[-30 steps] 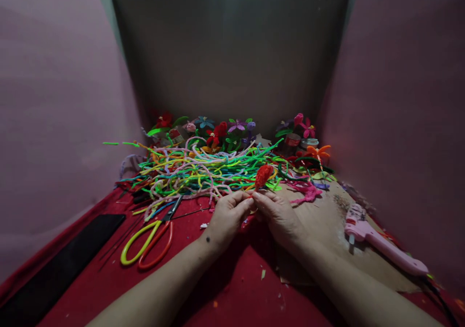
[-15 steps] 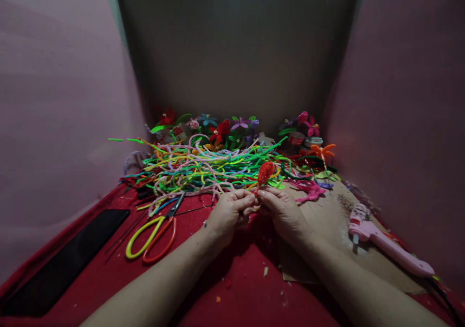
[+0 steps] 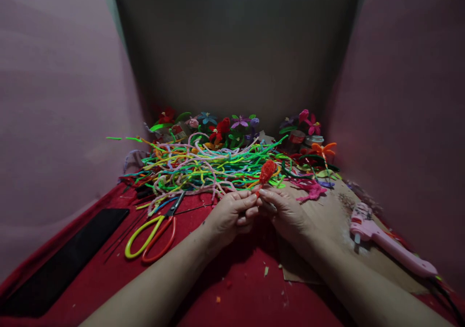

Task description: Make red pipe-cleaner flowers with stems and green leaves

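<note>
Between my two hands stands a red fuzzy pipe-cleaner bud, its rounded head up and tilted a little to the right. My left hand pinches the narrow lower end with thumb and forefinger. From the other side my right hand closes its thumb and fingers on the same end. The fingertips of both hands meet there and hide the tip of the stem. Just behind the bud lies a loose heap of coloured pipe cleaners.
Scissors with yellow and red handles lie left, beside a black flat slab. A pink glue gun rests on cardboard at right. Finished pipe-cleaner flowers stand behind the heap. Red cloth covers the table.
The red bud has turned slightly, showing its head fuller and a bit further right. Both hands keep their pinch, with small finger shifts.
</note>
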### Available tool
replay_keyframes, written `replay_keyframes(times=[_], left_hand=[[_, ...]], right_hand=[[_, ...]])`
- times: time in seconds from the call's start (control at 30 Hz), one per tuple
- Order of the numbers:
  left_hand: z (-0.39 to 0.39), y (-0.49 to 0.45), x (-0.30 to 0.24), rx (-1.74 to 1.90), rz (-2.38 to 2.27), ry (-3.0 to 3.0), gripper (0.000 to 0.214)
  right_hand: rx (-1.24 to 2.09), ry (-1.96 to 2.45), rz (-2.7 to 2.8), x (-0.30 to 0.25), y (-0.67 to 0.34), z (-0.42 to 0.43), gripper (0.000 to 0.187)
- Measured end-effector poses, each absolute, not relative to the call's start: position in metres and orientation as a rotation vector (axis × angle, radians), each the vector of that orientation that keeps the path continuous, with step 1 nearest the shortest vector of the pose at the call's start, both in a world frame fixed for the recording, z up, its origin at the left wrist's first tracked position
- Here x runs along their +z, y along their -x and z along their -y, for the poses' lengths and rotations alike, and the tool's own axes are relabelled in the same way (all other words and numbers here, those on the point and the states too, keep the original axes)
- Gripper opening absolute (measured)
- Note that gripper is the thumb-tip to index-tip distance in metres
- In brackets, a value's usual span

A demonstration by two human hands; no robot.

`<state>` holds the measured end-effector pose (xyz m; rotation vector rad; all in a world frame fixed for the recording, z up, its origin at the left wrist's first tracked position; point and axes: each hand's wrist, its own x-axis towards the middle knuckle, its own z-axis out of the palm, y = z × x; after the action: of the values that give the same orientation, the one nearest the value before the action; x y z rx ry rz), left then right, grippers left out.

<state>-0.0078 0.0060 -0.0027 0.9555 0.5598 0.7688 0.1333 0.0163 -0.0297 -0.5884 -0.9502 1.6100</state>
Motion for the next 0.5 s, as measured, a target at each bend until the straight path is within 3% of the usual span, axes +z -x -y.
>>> replay_keyframes(times=[0.13, 0.33, 0.5], left_hand=[[-0.002, 0.003, 0.001, 0.839, -0.774, -1.157, 0.021], [0.003, -0.002, -0.010, 1.010, -1.164, -1.928, 0.013], [0.002, 0.001, -0.015, 0.986, -1.377, -2.121, 0.019]], right_hand=[[1.600, 0.633, 0.927, -0.034, -0.134, -0.020, 0.012], [1.439, 0.731, 0.982, -0.023, -0.132, -0.011, 0.007], [1.437, 0.761, 0.957, -0.021, -0.128, -0.004, 0.014]])
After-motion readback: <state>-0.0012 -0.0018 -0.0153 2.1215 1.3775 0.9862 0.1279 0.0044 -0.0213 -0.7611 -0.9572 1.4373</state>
